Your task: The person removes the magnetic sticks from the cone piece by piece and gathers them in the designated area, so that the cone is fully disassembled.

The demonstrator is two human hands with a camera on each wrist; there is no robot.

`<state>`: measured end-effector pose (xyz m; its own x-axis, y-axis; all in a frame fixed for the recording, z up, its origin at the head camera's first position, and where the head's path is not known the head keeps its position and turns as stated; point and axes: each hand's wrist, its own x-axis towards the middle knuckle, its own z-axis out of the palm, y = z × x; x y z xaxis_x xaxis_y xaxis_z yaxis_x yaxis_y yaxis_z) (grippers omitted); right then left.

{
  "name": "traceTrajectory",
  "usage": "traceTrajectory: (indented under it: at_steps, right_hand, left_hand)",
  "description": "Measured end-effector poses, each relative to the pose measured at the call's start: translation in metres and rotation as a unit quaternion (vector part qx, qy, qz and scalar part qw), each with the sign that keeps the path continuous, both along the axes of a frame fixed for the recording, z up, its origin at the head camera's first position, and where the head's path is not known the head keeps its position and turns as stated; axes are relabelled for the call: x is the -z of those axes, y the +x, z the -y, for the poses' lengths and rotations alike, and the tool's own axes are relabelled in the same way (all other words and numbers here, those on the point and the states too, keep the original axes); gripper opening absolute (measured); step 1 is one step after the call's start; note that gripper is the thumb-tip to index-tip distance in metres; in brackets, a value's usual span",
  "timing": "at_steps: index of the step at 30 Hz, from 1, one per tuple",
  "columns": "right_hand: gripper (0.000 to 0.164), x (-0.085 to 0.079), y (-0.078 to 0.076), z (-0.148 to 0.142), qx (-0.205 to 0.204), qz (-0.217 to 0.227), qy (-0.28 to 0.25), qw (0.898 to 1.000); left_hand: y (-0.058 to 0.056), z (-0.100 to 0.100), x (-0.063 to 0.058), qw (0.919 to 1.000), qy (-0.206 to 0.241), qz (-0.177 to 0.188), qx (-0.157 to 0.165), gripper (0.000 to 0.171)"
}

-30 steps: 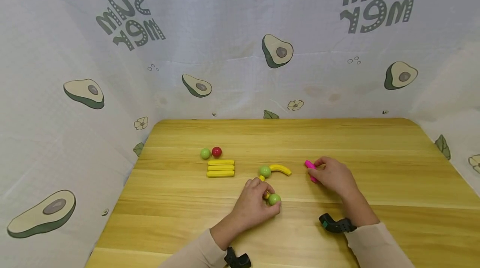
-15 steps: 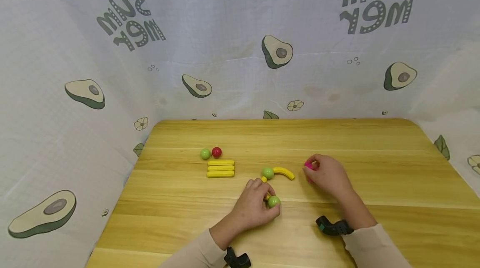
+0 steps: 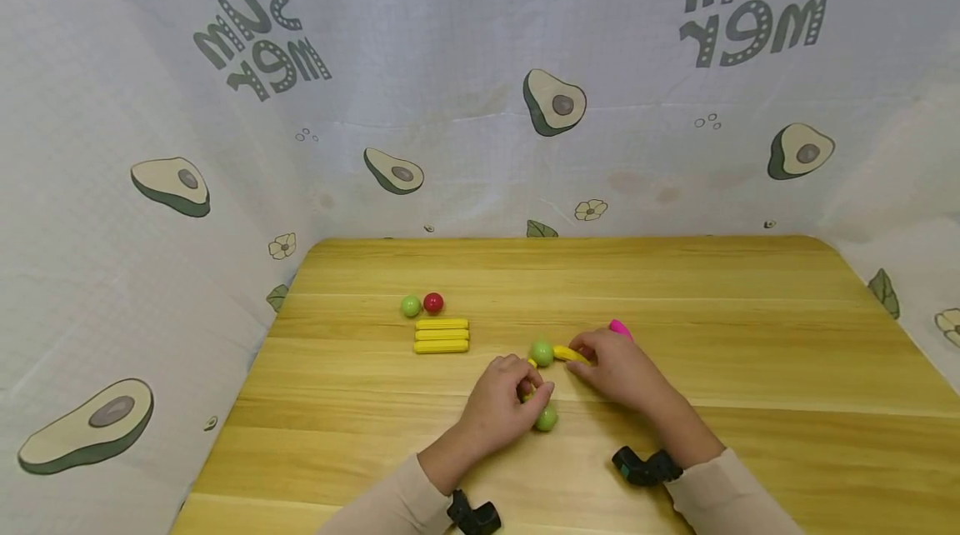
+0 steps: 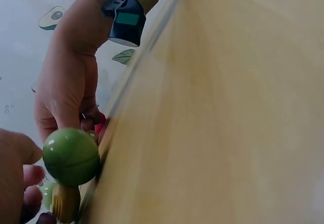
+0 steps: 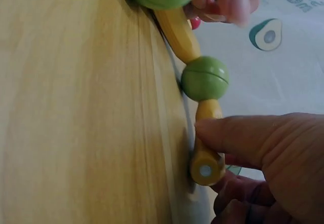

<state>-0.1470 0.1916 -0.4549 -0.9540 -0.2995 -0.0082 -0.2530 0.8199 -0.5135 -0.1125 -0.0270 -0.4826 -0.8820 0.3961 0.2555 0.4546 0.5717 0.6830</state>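
Note:
My right hand [image 3: 618, 368] pinches a curved yellow stick [image 3: 564, 353] between thumb and fingers. In the right wrist view, a round silver inset shows at the stick's near end, and its other end meets a green ball [image 5: 205, 78]. From that ball, another yellow stick [image 5: 177, 34] leads to a second green ball [image 3: 546, 417]. My left hand [image 3: 502, 406] is beside this second stick and ball, partly covering the stick in the head view. Its thumb stands away from the ball, with the fingers loosely bent. A pink stick [image 3: 620, 327] lies partly behind my right hand.
Several straight yellow sticks [image 3: 441, 336] lie side by side on the wooden table [image 3: 337, 435], left of centre. Just behind them are a loose green ball [image 3: 410, 306] and a red ball [image 3: 433, 302]. A printed cloth [image 3: 465, 152] hangs beyond the table's far edge.
My right hand has left the pink stick and moved left onto the curved yellow stick. The joined sticks and balls have shifted slightly toward me. My left hand has loosened from the nearer green ball.

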Motion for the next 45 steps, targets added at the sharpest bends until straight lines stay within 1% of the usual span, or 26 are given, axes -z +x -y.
traceTrajectory:
  at_steps: [2, 4, 6, 9, 13, 19, 23, 27, 30, 34, 37, 39, 41, 45]
  right_hand:
    - [0.017, 0.000, 0.000, 0.000, -0.014, 0.010, -0.009, 1.000]
    - [0.015, -0.001, 0.000, 0.001, -0.024, 0.029, -0.023, 0.999]
    - [0.013, -0.002, 0.000, 0.001, -0.035, 0.046, -0.036, 0.998]
    - [0.012, -0.003, 0.001, 0.000, -0.047, 0.064, -0.054, 0.995]
    - [0.014, -0.004, 0.003, -0.001, -0.057, 0.066, -0.060, 0.994]
    - [0.017, -0.005, 0.004, -0.001, -0.050, 0.067, -0.053, 0.995]
    - [0.016, -0.008, 0.003, -0.002, -0.016, 0.065, -0.044, 0.997]
    - [0.018, -0.016, 0.000, -0.013, 0.042, 0.039, -0.036, 0.998]
    - [0.024, -0.023, -0.004, -0.027, 0.084, 0.030, -0.044, 0.995]
    - [0.039, -0.028, -0.006, -0.048, 0.129, 0.052, -0.054, 0.989]
    - [0.049, -0.028, -0.007, -0.061, 0.151, 0.065, -0.043, 0.985]
    - [0.051, -0.027, -0.008, -0.068, 0.160, 0.066, -0.029, 0.985]
    - [0.051, -0.025, -0.008, -0.074, 0.165, 0.072, -0.021, 0.983]
    - [0.041, -0.020, -0.008, -0.080, 0.171, 0.093, -0.019, 0.981]
  left_hand:
    - [-0.001, 0.001, 0.001, 0.9996, 0.021, 0.008, -0.018, 0.014]
    - [-0.002, 0.002, 0.002, 0.9988, 0.029, 0.020, -0.036, 0.023]
    - [-0.003, 0.002, 0.002, 0.9983, 0.024, 0.028, -0.045, 0.034]
    - [-0.004, 0.003, 0.003, 0.9987, 0.004, 0.025, -0.044, 0.040]
    - [-0.005, 0.003, 0.004, 0.9990, -0.018, 0.018, -0.036, 0.034]
    - [-0.004, 0.003, 0.003, 0.9985, -0.034, 0.029, -0.032, 0.033]
    - [-0.004, 0.003, 0.002, 0.9981, -0.037, 0.035, -0.033, 0.033]
    - [-0.004, 0.003, 0.002, 0.9980, -0.036, 0.038, -0.035, 0.034]
    - [-0.004, 0.003, 0.002, 0.9980, -0.037, 0.038, -0.036, 0.035]
    - [-0.004, 0.003, 0.003, 0.9980, -0.036, 0.038, -0.036, 0.035]
    - [-0.004, 0.003, 0.004, 0.9981, -0.036, 0.035, -0.034, 0.034]
    - [-0.004, 0.003, 0.003, 0.9982, -0.037, 0.032, -0.033, 0.033]
    - [-0.004, 0.003, 0.004, 0.9983, -0.039, 0.030, -0.032, 0.033]
    - [-0.004, 0.003, 0.004, 0.9983, -0.042, 0.025, -0.030, 0.032]
